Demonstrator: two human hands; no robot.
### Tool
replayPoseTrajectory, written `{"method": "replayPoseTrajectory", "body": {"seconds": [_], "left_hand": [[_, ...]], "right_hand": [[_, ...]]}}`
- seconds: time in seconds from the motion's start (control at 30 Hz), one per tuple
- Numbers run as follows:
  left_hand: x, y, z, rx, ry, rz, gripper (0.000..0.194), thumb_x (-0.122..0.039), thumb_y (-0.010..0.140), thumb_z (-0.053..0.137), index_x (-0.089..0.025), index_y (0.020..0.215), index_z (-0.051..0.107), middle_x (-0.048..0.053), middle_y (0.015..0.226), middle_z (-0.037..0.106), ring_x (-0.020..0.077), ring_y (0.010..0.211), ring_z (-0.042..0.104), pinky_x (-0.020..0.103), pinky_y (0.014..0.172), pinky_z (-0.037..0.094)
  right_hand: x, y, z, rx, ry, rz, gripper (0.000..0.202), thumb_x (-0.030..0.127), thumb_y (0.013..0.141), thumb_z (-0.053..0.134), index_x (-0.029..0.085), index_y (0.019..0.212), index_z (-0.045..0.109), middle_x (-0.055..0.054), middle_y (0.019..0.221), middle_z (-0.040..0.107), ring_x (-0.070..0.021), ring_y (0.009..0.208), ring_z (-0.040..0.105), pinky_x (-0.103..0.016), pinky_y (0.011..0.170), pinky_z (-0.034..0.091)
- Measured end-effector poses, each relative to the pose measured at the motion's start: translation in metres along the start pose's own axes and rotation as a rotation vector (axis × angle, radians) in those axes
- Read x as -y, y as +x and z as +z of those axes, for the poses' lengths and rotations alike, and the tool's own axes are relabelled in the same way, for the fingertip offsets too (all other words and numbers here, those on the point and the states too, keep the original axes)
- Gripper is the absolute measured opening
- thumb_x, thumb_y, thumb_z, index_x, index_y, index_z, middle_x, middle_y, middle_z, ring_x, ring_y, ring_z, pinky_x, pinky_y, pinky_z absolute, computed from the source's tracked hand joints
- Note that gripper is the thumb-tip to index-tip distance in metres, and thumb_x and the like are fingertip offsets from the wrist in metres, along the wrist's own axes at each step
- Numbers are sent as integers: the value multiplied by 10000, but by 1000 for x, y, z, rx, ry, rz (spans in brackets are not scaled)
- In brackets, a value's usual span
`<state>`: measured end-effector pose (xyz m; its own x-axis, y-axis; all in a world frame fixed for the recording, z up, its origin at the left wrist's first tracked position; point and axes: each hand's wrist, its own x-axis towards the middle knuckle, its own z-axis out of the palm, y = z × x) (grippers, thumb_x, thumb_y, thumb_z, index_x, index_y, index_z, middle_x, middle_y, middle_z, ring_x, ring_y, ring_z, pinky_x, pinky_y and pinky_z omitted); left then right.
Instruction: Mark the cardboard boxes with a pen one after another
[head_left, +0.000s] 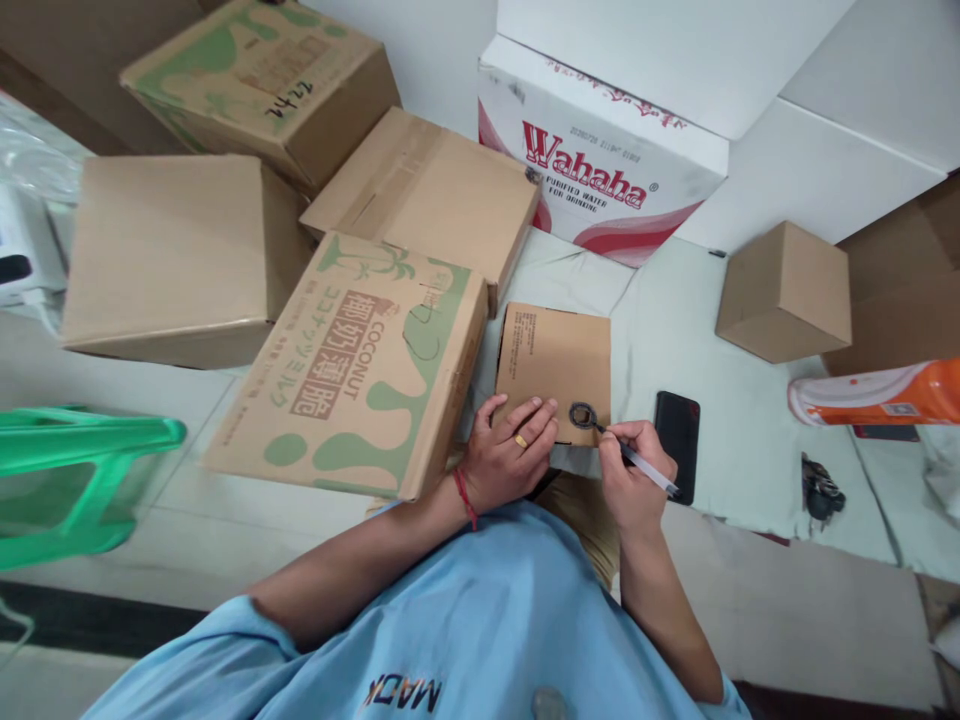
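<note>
A small brown cardboard box (559,365) lies on the pale cloth in front of me, with fine print at its upper left. Near its lower right is a dark ring-shaped mark (583,416). My left hand (514,450), with a ring and a red wrist string, rests with fingers spread on the box's lower left. In my right hand (637,475) a pen (649,470) is pinched, its tip at the edge of the dark ring. A black phone (677,445) lies just right of that hand.
Left of the small box stands a coconut carton (360,370), with more cartons behind. A Wahaha box (592,160) is at the back. To the right are a small carton (784,290), an orange-and-white package (877,392) and keys (821,490). A green stool (82,500) stands far left.
</note>
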<state>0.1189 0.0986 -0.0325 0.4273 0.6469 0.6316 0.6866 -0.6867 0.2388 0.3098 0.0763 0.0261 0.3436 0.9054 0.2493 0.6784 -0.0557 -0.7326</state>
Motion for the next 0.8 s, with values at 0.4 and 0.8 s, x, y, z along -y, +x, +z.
{"method": "replayPoseTrajectory", "body": {"seconds": [0.4,0.8], "left_hand": [[0,-2,1,15,8,-5,332,-193,972,647,-242,1287,739,96,1400,790,279,1273,735,563,1262,324],[1,-3,2,25,-22,-14,405,-174,955,652,-261,1341,742,103,1421,779,296,1292,725,578,1249,349]], "right_hand": [[6,-3,1,163,31,-109,155,353,961,646,230,890,708,38,645,699,-125,495,593,-245,541,495],[-60,15,-9,156,-338,-252,309,251,1032,506,205,1195,765,-114,1000,749,-273,951,681,-420,870,577]]}}
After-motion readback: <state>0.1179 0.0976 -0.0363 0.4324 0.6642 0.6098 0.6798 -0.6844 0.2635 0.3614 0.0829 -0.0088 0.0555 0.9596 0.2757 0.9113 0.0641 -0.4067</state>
